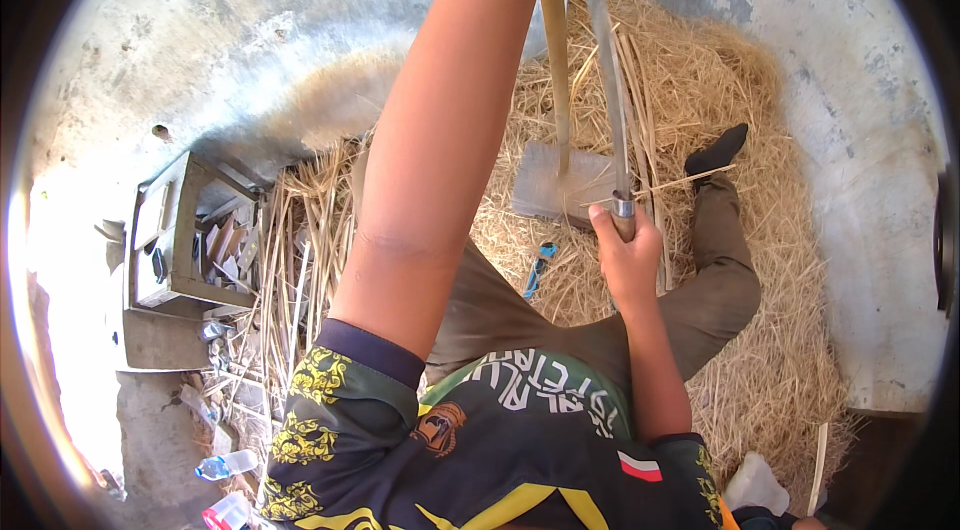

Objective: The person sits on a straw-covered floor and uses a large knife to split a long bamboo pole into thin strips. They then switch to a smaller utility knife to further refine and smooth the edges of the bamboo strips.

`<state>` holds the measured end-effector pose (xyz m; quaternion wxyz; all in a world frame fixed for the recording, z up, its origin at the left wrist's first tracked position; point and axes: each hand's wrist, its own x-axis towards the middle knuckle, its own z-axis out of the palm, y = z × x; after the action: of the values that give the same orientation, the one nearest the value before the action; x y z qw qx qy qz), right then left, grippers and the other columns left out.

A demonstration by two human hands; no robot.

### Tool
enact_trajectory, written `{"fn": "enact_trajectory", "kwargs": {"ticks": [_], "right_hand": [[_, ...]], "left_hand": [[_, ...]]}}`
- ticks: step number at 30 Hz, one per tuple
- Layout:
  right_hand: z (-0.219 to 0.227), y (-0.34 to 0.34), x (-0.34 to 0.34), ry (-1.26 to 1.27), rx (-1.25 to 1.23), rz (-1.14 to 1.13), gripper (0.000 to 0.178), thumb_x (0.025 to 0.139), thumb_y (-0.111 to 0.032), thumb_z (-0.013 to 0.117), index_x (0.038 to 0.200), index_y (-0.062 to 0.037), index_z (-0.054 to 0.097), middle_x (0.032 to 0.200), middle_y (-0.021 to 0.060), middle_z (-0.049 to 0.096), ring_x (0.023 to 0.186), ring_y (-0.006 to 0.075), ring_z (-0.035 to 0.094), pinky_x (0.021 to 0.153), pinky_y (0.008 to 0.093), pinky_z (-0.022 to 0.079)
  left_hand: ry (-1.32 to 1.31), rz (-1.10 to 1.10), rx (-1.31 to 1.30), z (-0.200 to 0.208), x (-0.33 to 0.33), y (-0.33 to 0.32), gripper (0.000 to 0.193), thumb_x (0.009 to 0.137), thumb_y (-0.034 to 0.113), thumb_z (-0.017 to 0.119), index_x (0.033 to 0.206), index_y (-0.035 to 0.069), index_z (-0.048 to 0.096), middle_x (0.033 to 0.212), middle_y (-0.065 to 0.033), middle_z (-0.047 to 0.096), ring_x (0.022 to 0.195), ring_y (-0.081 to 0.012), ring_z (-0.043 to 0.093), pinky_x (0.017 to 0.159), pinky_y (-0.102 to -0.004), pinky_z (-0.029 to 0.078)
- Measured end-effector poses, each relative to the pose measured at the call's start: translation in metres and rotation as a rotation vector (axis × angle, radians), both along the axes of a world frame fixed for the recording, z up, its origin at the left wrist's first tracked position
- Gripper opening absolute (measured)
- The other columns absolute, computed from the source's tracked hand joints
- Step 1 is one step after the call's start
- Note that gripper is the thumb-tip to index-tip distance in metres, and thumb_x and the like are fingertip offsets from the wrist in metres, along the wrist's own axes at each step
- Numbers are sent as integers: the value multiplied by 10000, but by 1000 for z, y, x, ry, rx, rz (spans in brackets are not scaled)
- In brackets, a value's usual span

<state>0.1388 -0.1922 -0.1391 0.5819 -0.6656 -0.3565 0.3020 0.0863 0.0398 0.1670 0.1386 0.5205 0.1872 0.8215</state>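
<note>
My right hand [629,255] is closed around the wooden handle of a long-bladed machete [608,80]. A metal collar sits where handle and blade meet, and the blade points up and away, slightly blurred. My left arm stretches up past the top edge, so its hand is out of sight. Just left of the blade, a bamboo strip [557,70] stands upright, its lower end at a wooden block [540,188] and its top out of sight. Thin, pale strips [632,80] lie behind the blade.
Straw-like shavings [790,330] cover the floor around my legs. A blue-framed object [540,270] lies between them. To the left are a wooden box frame [190,230] with scraps, long bamboo strips [300,260] and a plastic bottle [226,465]. Worn walls [860,130] enclose the spot.
</note>
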Motion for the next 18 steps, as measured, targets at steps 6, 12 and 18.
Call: {"fn": "enact_trajectory", "kwargs": {"ticks": [6, 12, 18], "right_hand": [[-97, 15, 16, -67, -356, 4, 278, 886, -225, 693, 744, 7, 636, 584, 29, 552, 525, 125, 499, 511, 350, 394], [-137, 12, 29, 1, -493, 4, 324, 865, -260, 727, 706, -4, 608, 559, 69, 554, 468, 185, 552, 487, 358, 431], [-91, 21, 30, -186, -161, -53, 335, 885, -272, 741, 728, -2, 620, 559, 31, 539, 497, 126, 494, 502, 347, 391]], "left_hand": [[33, -31, -30, 3, 2, -14, 517, 1112, 417, 436, 782, 36, 551, 611, -54, 516, 552, -147, 446, 525, -357, 412], [-26, 103, 64, 3, 6, 2, 535, 1104, 422, 459, 795, 2, 578, 630, -101, 563, 544, -190, 482, 523, -386, 417], [3, 100, 29, 3, 1, 10, 551, 1096, 427, 449, 824, -24, 612, 672, -161, 603, 608, -251, 548, 603, -430, 458]]}}
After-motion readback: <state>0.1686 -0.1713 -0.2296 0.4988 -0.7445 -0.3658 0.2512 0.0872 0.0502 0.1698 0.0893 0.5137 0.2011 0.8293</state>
